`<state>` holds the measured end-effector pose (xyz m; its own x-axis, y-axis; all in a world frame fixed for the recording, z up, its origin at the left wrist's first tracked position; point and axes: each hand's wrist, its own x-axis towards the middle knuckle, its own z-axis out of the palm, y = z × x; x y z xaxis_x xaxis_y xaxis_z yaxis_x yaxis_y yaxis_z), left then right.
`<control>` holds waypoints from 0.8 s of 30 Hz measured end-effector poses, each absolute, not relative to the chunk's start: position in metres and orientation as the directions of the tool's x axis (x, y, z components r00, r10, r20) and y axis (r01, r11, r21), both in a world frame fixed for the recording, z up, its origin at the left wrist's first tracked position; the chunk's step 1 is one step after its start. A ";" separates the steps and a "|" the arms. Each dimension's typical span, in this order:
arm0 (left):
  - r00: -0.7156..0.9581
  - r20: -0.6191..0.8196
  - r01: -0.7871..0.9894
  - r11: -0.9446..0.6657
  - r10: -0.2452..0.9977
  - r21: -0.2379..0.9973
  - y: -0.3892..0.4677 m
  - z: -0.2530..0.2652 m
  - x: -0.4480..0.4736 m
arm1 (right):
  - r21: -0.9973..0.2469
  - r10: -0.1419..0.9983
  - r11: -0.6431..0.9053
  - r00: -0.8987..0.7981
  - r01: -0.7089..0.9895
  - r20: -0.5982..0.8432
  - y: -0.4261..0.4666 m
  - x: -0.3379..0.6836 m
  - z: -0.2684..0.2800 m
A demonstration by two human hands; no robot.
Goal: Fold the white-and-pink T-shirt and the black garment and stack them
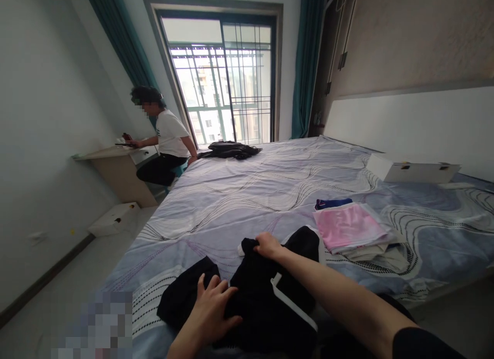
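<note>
Clothing [257, 300] (black) lies beneath left hand [214, 301], pinched by right hand [269, 245].

The garment [254, 302] lies at the bed's [239, 194] near edge, the left hand [216, 303] on its left part, the right hand [268, 246] at its far side. Right of it, toward the same edge, sits a pile [347, 225], with a smaller cloth [334, 203] at the pile's far side. Farther right, a box [420, 172] rests on the bed before the headboard [417, 120], which runs along the right edge. A heap [231, 149] lies at the far left corner. Beyond the far edge stands the window [222, 81], between two curtains [306, 66]. Past the left edge, a person [172, 135] sits at a tabletop [102, 154]; another box [113, 219] is on the floor [73, 276] nearby.
</note>
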<state>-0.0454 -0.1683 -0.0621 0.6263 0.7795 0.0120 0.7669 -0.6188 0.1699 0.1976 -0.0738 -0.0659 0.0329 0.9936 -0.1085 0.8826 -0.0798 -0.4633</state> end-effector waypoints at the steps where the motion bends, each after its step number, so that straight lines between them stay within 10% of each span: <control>1: 0.644 0.019 0.753 -0.639 0.764 0.157 -0.164 -0.061 -0.051 | -0.472 0.996 -0.078 0.047 0.878 -0.077 -0.069 0.208 -0.061; 9: 0.546 0.657 0.694 -0.720 0.520 -0.008 -0.130 -0.058 -0.106 | -0.582 0.894 -0.258 0.419 0.772 0.160 -0.072 0.365 -0.008; 17: 0.381 0.405 0.849 -0.488 0.831 0.203 -0.131 -0.078 -0.114 | -0.561 0.837 -0.447 0.548 0.697 0.014 -0.128 0.415 -0.079; 21: 0.437 0.478 0.736 -0.608 0.762 0.296 -0.124 -0.082 -0.091 | -0.649 0.852 -0.363 0.521 0.668 0.059 -0.134 0.398 -0.090; 24: 0.514 0.250 0.757 -0.571 0.821 0.318 -0.125 -0.090 -0.071 | -0.834 0.819 -0.181 0.549 0.521 0.165 -0.135 0.391 -0.079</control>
<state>-0.0711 -0.1252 -0.0901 0.5138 0.8207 0.2498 0.7569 -0.5707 0.3185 0.3912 -0.1354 -0.0794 0.5491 0.8192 0.1654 0.5212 -0.1809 -0.8341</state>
